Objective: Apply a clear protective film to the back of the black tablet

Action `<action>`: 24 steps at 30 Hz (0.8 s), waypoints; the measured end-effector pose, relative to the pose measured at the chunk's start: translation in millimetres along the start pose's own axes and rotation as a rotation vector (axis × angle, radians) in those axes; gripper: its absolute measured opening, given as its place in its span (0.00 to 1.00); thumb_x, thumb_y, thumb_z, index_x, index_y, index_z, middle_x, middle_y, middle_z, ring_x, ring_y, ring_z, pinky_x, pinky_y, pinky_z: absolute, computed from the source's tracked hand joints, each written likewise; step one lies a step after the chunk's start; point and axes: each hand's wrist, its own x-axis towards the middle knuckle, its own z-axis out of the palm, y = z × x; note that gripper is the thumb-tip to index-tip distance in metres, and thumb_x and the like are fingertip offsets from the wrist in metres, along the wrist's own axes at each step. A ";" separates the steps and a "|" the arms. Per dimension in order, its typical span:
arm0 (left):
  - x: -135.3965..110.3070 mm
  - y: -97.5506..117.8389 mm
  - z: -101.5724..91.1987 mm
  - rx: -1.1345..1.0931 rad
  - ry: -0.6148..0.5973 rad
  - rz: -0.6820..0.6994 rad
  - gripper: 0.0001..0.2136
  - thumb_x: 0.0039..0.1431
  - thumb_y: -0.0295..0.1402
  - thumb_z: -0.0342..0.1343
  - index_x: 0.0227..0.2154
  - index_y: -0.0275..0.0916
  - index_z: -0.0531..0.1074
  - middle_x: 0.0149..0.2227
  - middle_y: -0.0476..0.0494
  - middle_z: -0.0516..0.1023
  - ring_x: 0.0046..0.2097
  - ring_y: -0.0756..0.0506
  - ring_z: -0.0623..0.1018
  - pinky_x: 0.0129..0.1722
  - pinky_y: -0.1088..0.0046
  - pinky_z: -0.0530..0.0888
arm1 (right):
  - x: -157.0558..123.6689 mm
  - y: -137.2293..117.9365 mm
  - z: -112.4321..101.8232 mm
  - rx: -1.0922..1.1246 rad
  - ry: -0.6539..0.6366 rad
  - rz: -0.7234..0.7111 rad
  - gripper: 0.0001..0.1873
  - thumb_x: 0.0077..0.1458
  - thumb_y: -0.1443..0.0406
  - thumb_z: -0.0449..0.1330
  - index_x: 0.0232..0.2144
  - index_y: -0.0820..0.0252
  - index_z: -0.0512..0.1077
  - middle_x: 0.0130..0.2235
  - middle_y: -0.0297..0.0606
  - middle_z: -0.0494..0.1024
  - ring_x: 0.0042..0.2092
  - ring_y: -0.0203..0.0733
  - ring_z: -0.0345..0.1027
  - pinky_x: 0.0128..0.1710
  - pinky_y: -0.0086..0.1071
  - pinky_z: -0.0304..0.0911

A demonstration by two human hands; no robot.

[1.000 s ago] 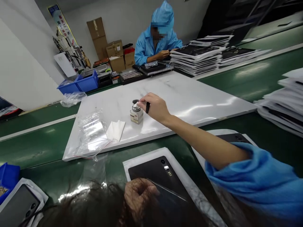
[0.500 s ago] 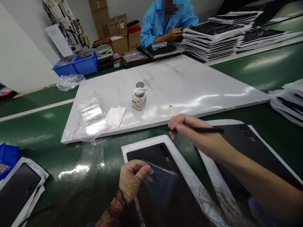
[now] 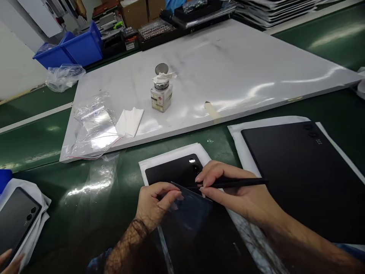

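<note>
Head view, sole view examined. Found at lower centre, back face up on a white sleeve (image 3: 203, 154): dark tablet (image 3: 171, 167), camera rings near the far right corner. Noted over the tablet: clear film (image 3: 192, 207), far edge running aslant below the cameras; extent of contact beneath impossible to tell. Observed at the left end of that edge: left hand (image 3: 154, 199), thumb and fingertips closed in a pinch on the film. Observed from the right: right hand (image 3: 245, 201), fingers wrapped in a pen-like grip on a slim black tool (image 3: 242, 182), fingertips just beside the film edge; working tip too small to make out. Recorded to the right: second tablet (image 3: 299, 179), back up on a white sheet (image 3: 244, 152). Recorded at far left: grey device (image 3: 17, 217) on white wrapping (image 3: 42, 219), with another person's fingers (image 3: 11, 258) at its near edge. Logged beyond, on a white board (image 3: 228, 68): square bottle (image 3: 161, 99), upright, white tissue (image 3: 164, 77) on its metal top; folded cloth (image 3: 129, 122) just beside a clear plastic bag (image 3: 97, 125); strip of tape (image 3: 212, 111) at the near edge. Logged behind the board: blue bins (image 3: 82, 49) and a parts tray (image 3: 156, 29).
</note>
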 end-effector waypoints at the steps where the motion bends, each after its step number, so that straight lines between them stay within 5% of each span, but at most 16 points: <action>1: -0.2 -0.3 0.3 0.004 0.001 0.004 0.03 0.48 0.32 0.60 0.24 0.41 0.78 0.21 0.51 0.83 0.20 0.48 0.80 0.18 0.81 0.76 | 0.0 0.5 0.0 -0.005 -0.003 0.000 0.09 0.55 0.60 0.79 0.25 0.48 0.85 0.32 0.40 0.88 0.35 0.48 0.84 0.35 0.36 0.81; 11: -0.9 -0.7 1.0 0.042 0.016 0.008 0.02 0.48 0.32 0.60 0.24 0.42 0.78 0.21 0.49 0.83 0.18 0.48 0.80 0.17 0.80 0.76 | -4.9 4.8 3.7 0.032 0.012 -0.013 0.09 0.54 0.66 0.78 0.26 0.45 0.86 0.31 0.36 0.89 0.32 0.45 0.85 0.31 0.32 0.81; 16: -0.8 0.0 0.9 0.068 0.028 0.018 0.03 0.48 0.31 0.60 0.23 0.43 0.78 0.21 0.51 0.83 0.18 0.48 0.80 0.17 0.81 0.77 | -16.8 9.8 5.9 0.032 0.024 -0.089 0.09 0.57 0.64 0.80 0.27 0.44 0.88 0.30 0.40 0.88 0.31 0.51 0.85 0.31 0.41 0.83; 19: 0.2 -4.6 1.6 0.056 0.039 0.016 0.03 0.47 0.32 0.60 0.23 0.43 0.78 0.21 0.52 0.83 0.17 0.48 0.80 0.16 0.81 0.76 | -13.8 18.5 5.4 0.149 0.173 -0.051 0.10 0.54 0.61 0.84 0.26 0.44 0.87 0.30 0.39 0.87 0.29 0.49 0.82 0.26 0.40 0.80; 24: -0.4 -13.9 4.4 -0.006 0.071 0.014 0.03 0.46 0.33 0.61 0.24 0.43 0.79 0.19 0.51 0.83 0.15 0.48 0.79 0.13 0.81 0.76 | 8.3 42.1 -0.6 0.426 0.416 0.204 0.20 0.42 0.56 0.90 0.24 0.50 0.83 0.29 0.34 0.84 0.29 0.40 0.79 0.30 0.32 0.81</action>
